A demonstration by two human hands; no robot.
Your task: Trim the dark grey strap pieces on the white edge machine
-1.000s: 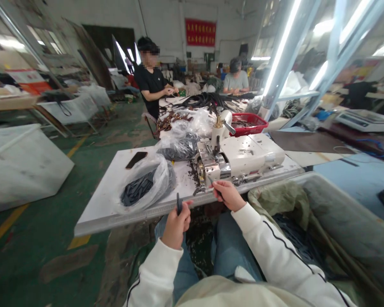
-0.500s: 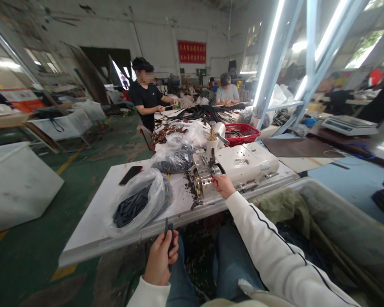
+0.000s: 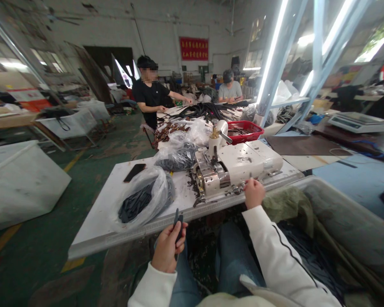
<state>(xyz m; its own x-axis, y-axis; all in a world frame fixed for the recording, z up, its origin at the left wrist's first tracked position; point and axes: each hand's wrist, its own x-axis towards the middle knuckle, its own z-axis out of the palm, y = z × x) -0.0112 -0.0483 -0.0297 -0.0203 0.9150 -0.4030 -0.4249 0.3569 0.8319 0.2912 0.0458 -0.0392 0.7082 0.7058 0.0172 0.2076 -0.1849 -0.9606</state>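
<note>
My left hand (image 3: 168, 247) is closed around a few narrow dark strips (image 3: 178, 224), held upright just off the table's front edge. My right hand (image 3: 254, 192) is beside the front right of a cream-coloured machine (image 3: 243, 164), fingers closed. A short end of a dark strip (image 3: 251, 175) pokes up from them; the rest is hidden. The machine has a shiny metal working head at its left end, with dark scraps around it. To its left, a clear plastic bag (image 3: 161, 187) holds many dark strips (image 3: 137, 204).
A phone (image 3: 135, 172) lies on the white table (image 3: 96, 217). Behind are another bag of strips (image 3: 179, 157) and a red basket (image 3: 245, 133). On my right stands a large bin (image 3: 336, 213) with dark strips and greenish cloth. Two people work farther back.
My right hand has moved right and away from the machine's metal head to its front right side. My left hand still holds its strips, and the whole view has shifted slightly.
</note>
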